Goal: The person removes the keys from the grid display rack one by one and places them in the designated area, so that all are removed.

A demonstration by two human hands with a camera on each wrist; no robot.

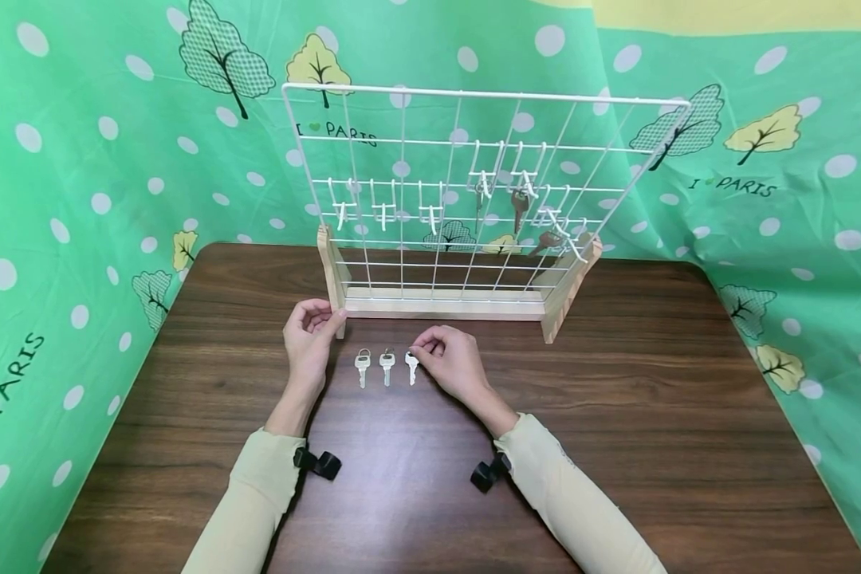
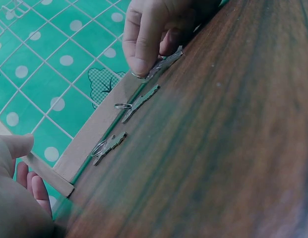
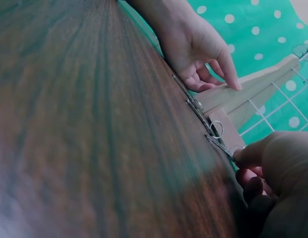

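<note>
My left hand (image 1: 308, 343) holds the left wooden foot (image 1: 334, 275) of a white wire grid rack (image 1: 445, 293), thumb on the near side and fingers curled behind. In front of the rack, three silver keys with rings lie in a row on the table. At the right end of that row, my right hand (image 1: 452, 363) pinches the ring end of the right key (image 1: 412, 368) between thumb and fingertips. The middle key (image 1: 387, 363) and left key (image 1: 362, 363) lie untouched between the hands. The left wrist view shows the ring (image 2: 123, 106) of the middle key standing up slightly.
Several white hooks (image 1: 431, 214) hang on the grid. Keys hang on the hooks at the right, one of them a brownish key (image 1: 520, 206). The rack stands on a dark wooden table (image 1: 653, 414), with a green patterned cloth (image 1: 100, 159) behind and at the sides.
</note>
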